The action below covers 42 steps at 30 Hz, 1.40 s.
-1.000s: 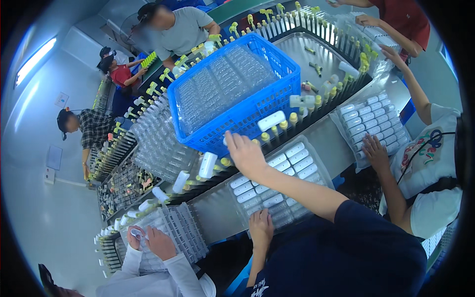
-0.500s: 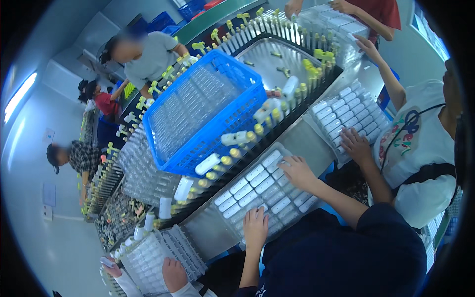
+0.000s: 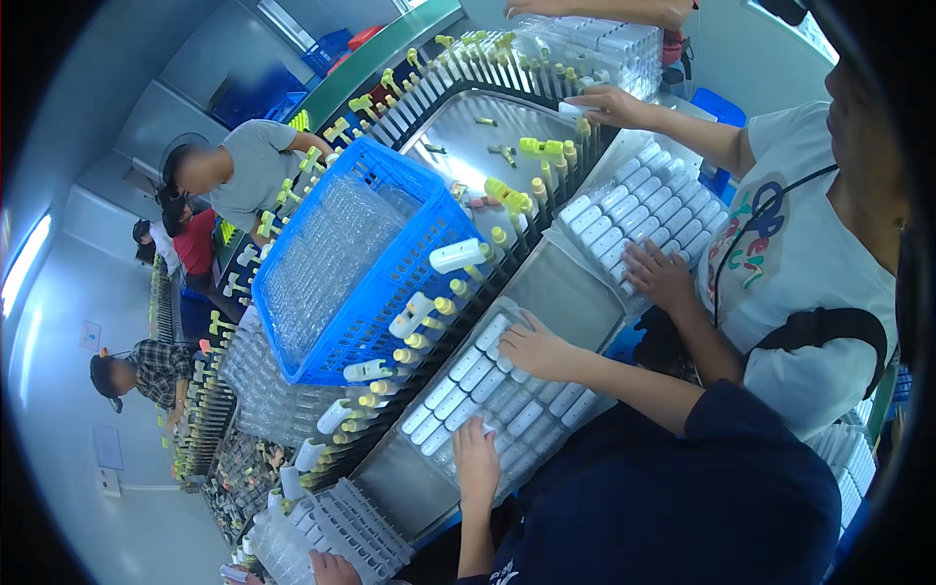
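Note:
A clear plastic tray (image 3: 526,450) in front of me holds rows of white oblong plastic casings (image 3: 456,392), with vacant pockets among them. My left hand (image 3: 476,456) is at the tray's left part, its bent fingertips on one white casing. Over the far right part of the tray lies my right hand (image 3: 536,348), fingers stretched out and touching the casings under them. Beyond the tray, more white casings (image 3: 456,255) sit on yellow-tipped pegs along the conveyor's black edge.
A blue basket (image 3: 400,283) of clear trays stands across the conveyor. To my right a co-worker's hand (image 3: 663,275) rests on another filled tray (image 3: 634,210); their other hand (image 3: 606,103) holds a white casing at the pegs. A co-worker's tray (image 3: 356,536) lies to my left.
The whole view has shifted. My hands stay at the same tray with small finger movements. The right-hand co-worker's far hand has reached to the pegs, and pegged casings have moved along.

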### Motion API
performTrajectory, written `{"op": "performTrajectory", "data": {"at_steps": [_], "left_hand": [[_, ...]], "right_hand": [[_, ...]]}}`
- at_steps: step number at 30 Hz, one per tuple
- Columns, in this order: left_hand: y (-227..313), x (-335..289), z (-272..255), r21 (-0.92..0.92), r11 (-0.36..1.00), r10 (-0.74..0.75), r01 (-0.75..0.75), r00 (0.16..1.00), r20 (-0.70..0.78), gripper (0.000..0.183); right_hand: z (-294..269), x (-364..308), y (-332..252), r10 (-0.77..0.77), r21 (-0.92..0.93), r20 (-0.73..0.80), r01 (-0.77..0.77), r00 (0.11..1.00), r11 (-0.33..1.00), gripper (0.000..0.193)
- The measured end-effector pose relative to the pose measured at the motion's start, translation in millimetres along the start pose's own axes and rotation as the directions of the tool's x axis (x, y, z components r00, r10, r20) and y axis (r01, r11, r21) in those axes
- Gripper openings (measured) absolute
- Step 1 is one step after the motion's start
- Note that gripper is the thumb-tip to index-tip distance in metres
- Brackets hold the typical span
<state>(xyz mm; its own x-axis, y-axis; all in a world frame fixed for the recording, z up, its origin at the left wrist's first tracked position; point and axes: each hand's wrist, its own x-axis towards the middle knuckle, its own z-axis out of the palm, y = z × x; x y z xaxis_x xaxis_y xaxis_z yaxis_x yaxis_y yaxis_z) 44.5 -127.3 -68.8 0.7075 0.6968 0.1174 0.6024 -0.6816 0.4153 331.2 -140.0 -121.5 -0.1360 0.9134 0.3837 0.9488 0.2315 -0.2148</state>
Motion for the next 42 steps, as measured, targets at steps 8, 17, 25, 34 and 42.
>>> {"op": "performTrajectory", "data": {"at_steps": [8,17,25,34,42], "left_hand": [[68.8,67.1,-68.3,-0.397,0.914,-0.165,0.088,0.972,-0.164,0.043],[76.2,93.9,-90.4,-0.491,0.869,-0.172,-0.060,0.894,-0.414,0.047],[46.8,221.8,-120.0,-0.626,0.768,-0.185,-0.134,0.889,-0.418,0.030],[66.2,281.7,-62.2,-0.149,0.932,-0.362,0.331,0.875,-0.322,0.043],[38.0,251.7,-72.8,0.261,0.898,-0.281,0.353,0.919,-0.276,0.040]], "right_hand": [[-130.0,60.5,8.4,0.663,0.612,-0.505,-0.312,0.553,0.727,0.026],[-79.0,158.6,38.8,0.132,0.135,-0.265,-0.099,0.955,0.986,0.033],[-68.6,135.4,-28.2,0.022,0.207,-0.385,0.063,0.923,0.976,0.041],[-52.2,-17.4,-73.7,0.243,0.513,-0.094,-0.163,0.965,0.843,0.031],[-51.5,-26.2,-40.4,0.305,0.507,0.076,-0.300,0.949,0.808,0.029]]}}
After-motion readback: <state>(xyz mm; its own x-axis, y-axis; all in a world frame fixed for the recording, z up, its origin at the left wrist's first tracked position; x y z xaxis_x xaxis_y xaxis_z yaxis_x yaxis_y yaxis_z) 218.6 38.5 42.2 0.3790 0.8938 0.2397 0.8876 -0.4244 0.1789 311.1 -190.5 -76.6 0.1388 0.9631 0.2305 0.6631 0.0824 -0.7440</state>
